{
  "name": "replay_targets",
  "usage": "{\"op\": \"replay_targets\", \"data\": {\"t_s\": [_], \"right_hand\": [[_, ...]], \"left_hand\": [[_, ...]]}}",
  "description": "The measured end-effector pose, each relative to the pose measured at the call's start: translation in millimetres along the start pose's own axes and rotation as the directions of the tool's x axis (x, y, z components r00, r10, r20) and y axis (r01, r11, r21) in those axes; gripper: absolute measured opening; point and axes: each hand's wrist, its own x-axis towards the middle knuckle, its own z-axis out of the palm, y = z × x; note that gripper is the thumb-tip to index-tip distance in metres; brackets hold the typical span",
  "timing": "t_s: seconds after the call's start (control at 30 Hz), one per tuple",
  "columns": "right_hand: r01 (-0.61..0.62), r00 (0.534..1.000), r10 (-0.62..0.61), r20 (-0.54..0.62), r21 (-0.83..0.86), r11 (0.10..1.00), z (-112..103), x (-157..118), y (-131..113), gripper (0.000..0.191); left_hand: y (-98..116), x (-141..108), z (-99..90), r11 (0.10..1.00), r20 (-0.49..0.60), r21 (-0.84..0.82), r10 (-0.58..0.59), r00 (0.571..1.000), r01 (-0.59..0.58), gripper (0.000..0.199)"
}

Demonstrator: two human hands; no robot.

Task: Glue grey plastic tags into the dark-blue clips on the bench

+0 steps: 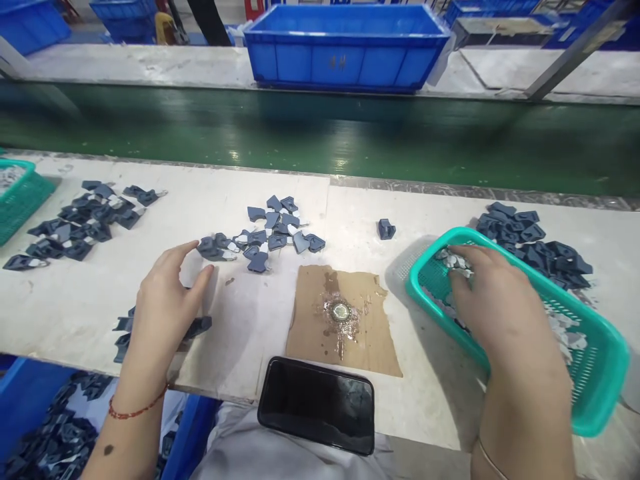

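My left hand (167, 300) is over the left side of the worktop, thumb and index finger spread apart with nothing between them. Its index fingertip is beside a cluster of dark blue-grey plastic parts (257, 238), some fitted with small white pieces. More dark parts (200, 327) lie partly hidden under this hand. My right hand (495, 307) reaches into a green plastic basket (607, 373), its thumb and fingers around some small white plastic pieces (457, 261). More white pieces lie in the basket below the hand.
A wet cardboard square (305, 333) bears a small round metal piece (341, 311). A phone (316, 405) lies at the front edge. One dark part (386, 229) stands alone; piles lie left (85, 220) and right (550, 260). Beyond runs a green belt (320, 130) and blue crate (345, 57).
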Motion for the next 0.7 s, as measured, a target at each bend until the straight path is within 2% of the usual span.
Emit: {"op": "replay_targets", "data": {"t_s": [0.1,0.17,0.27,0.37,0.47,0.57,0.7], "right_hand": [[0.024,0.999,-0.023,0.049,-0.019,1.0,8,4,-3,0.052],[0.002,0.999,0.0,0.054,-0.029,1.0,10,5,-5,0.052],[-0.039,0.997,0.041,0.069,-0.036,0.999,9,7,-6,0.044],[-0.059,0.992,0.062,0.114,-0.031,0.998,7,7,-5,0.029],[-0.067,0.988,0.069,0.141,-0.02,0.998,7,4,-3,0.021],[-0.103,0.991,0.099,0.093,0.032,0.994,7,2,1,0.017],[-0.195,0.977,0.205,-0.055,0.154,0.969,3,-2,0,0.017]], "left_hand": [[-11,-1,-3.0,0.999,-0.055,0.038,0.017,0.998,-0.015,0.038],[-19,-4,-7.8,0.998,-0.038,0.054,0.038,0.999,-0.036,0.035],[-36,-10,-19.8,0.985,0.076,0.071,0.152,0.985,-0.157,0.036],[-50,-19,-31.3,0.953,0.188,0.068,0.28,0.941,-0.297,0.039],[-57,-33,-35.8,0.928,0.273,0.067,0.337,0.901,-0.367,0.039],[-60,-43,-34.2,0.902,0.3,0.08,0.384,0.873,-0.425,0.033],[-64,-46,-32.3,0.872,0.28,0.122,0.428,0.859,-0.474,0.021]]}}
